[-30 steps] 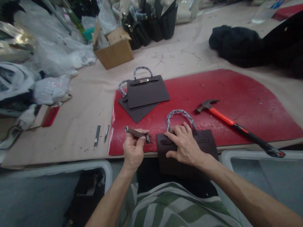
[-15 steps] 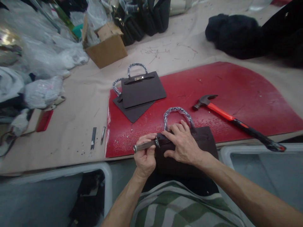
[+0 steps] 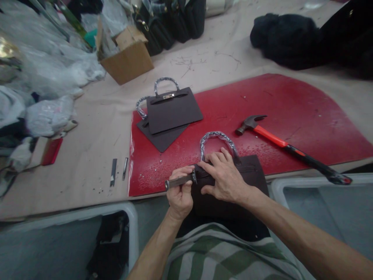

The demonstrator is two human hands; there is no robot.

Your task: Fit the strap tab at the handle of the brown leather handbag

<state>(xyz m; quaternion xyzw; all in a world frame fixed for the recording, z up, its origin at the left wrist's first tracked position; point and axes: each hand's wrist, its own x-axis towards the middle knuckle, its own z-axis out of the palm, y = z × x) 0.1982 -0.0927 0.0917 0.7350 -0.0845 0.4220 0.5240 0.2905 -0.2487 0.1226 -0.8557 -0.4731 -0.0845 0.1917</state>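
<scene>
A dark brown handbag [image 3: 250, 177] with a plastic-wrapped handle [image 3: 217, 137] lies at the near edge of the red board [image 3: 291, 112]. My right hand [image 3: 223, 177] presses flat on the bag's front, fingers by the strap. My left hand [image 3: 180, 192] grips a metal punch tool [image 3: 178, 181], its tip set against the bag's left end next to my right fingers.
Two more brown bags [image 3: 170, 111] lie stacked at the board's far left. A hammer [image 3: 287, 146] with an orange-black handle rests to the right. Two small punches [image 3: 118, 171] lie on the paper left of the board. A cardboard box [image 3: 128, 58], plastic bags and black bags sit behind.
My left hand swung the punch tool from left of the bag over to the bag's strap end, beside my right fingers. My right hand stayed on the bag.
</scene>
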